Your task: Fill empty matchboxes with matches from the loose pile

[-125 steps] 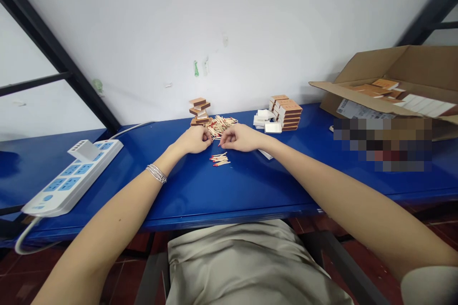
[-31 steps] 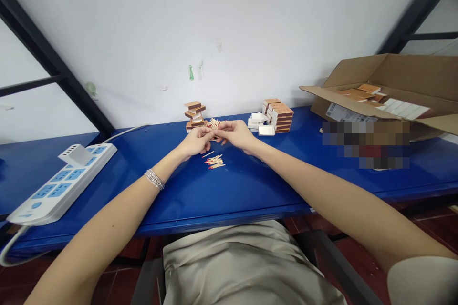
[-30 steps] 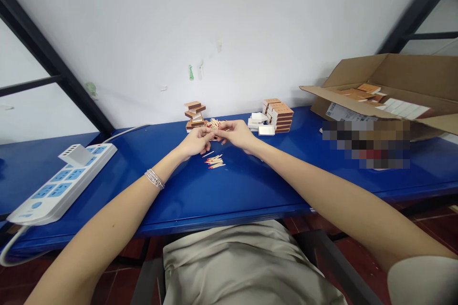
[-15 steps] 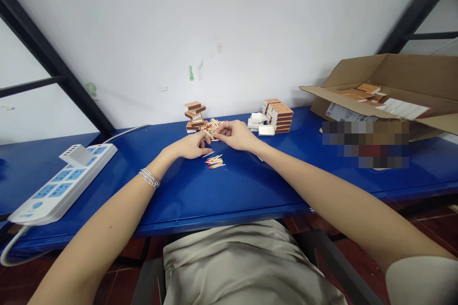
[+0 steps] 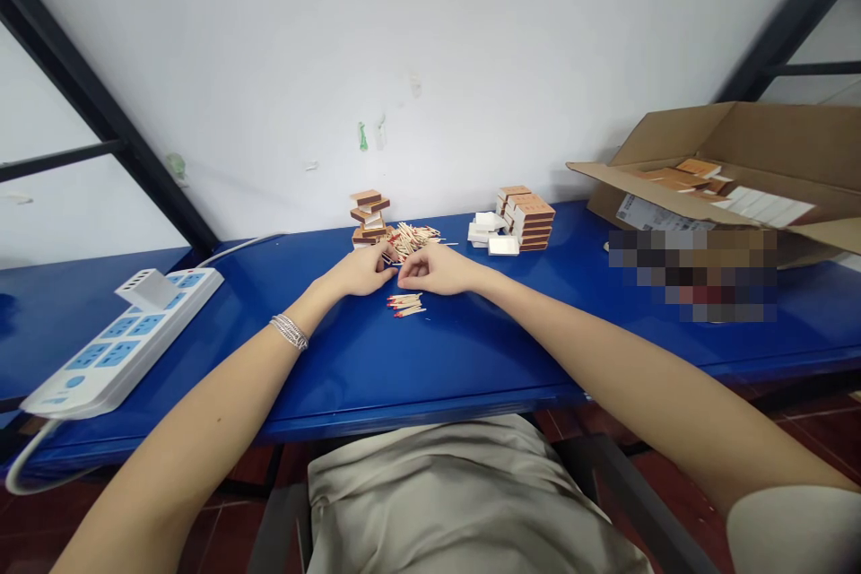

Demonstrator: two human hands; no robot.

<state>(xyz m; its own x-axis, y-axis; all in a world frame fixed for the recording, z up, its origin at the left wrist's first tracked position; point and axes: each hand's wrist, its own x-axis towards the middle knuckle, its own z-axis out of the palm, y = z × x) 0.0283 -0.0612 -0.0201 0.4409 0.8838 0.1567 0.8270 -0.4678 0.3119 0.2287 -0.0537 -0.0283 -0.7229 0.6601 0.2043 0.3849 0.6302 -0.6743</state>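
So there's this blue metal bench (image 5: 323,377) with a loose pile of matchsticks (image 5: 415,239) near its middle, red tips pointing every which way. Everything here is easiest to place from that pile.

The left hand (image 5: 358,272) and right hand (image 5: 434,269) were right at the pile's front edge, nearly touching each other. The left fingers (image 5: 387,255) and right fingers (image 5: 405,269) were curled in narrow, tips down by the matches. Honestly, I couldn't tell whether either hand was pinching a stick, since it's too small to see. A silver bracelet (image 5: 290,332) sat on the left wrist.

Just in front of the pile lay a smaller bunch of matchsticks (image 5: 405,305), roughly lined up with red tips to the left. Directly behind the pile's left end was a crooked stack of brown matchboxes (image 5: 369,217). To the pile's right were loose white matchbox trays (image 5: 487,229), then a neater stack of brown matchboxes (image 5: 528,222).

Well right of the pile, an open cardboard carton (image 5: 760,139) held more brown matchboxes (image 5: 696,172) and white trays (image 5: 763,206). Well left of it lay a white-and-blue power strip (image 5: 121,345).
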